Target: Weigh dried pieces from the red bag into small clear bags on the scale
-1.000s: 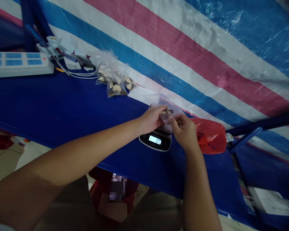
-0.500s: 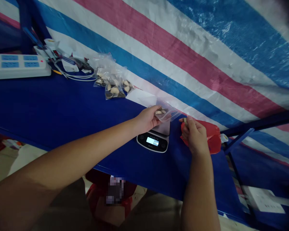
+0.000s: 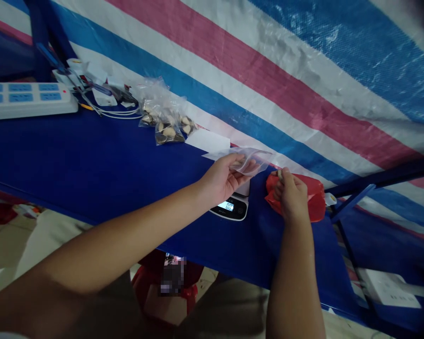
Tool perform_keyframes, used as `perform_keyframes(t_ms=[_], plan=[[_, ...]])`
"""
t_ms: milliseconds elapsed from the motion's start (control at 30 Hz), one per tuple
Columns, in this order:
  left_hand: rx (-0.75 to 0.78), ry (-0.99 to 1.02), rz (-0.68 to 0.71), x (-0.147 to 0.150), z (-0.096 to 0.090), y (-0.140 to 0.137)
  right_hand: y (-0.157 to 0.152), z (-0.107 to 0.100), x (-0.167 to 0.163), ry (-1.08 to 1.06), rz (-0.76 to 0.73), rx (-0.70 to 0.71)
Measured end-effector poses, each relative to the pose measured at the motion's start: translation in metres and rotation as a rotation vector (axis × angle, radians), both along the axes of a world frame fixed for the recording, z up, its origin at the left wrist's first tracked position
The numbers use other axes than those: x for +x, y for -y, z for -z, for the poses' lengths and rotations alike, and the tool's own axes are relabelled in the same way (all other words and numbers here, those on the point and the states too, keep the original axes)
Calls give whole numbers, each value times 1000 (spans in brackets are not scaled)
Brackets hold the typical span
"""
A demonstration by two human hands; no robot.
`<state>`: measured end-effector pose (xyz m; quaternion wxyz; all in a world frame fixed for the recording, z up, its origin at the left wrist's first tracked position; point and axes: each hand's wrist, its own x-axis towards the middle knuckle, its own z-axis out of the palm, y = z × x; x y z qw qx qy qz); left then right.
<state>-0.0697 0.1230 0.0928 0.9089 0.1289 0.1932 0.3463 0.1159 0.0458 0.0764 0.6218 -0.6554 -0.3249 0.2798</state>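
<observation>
My left hand [image 3: 223, 182] is closed on a clear zip bag [image 3: 259, 157], held above a small digital scale [image 3: 238, 212]. The scale's lit display reads 0.0, and my hand covers part of the platform. Whatever lies in the bag is mostly hidden by my fingers. My right hand [image 3: 291, 195] pinches a small pale slice [image 3: 279, 174], its kind too small to make out. Just behind and beside that hand lies a red plastic bag [image 3: 314, 197] on the blue table [image 3: 92, 160].
Several filled clear bags [image 3: 169, 132] of pale, dark-edged slices sit at the back, beside a white paper [image 3: 208, 142]. Further left are cables [image 3: 116, 113] and a power strip [image 3: 28, 108]. A striped tarp [image 3: 268, 70] rises behind the table. Below is a red stool [image 3: 144, 287].
My left hand has shifted right and turned, with the zip bag now spread over its fingers. My right hand has moved slightly right and up, still pinching the slice.
</observation>
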Motion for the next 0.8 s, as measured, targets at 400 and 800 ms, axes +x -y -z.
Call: perform_keyframes(t_ms=[400,800], plan=[[-51,37,-48,8,-16,29,1,2,5,0,4,2],[-52,17,-31,7,-32,19,0,5,8,7,29,21]])
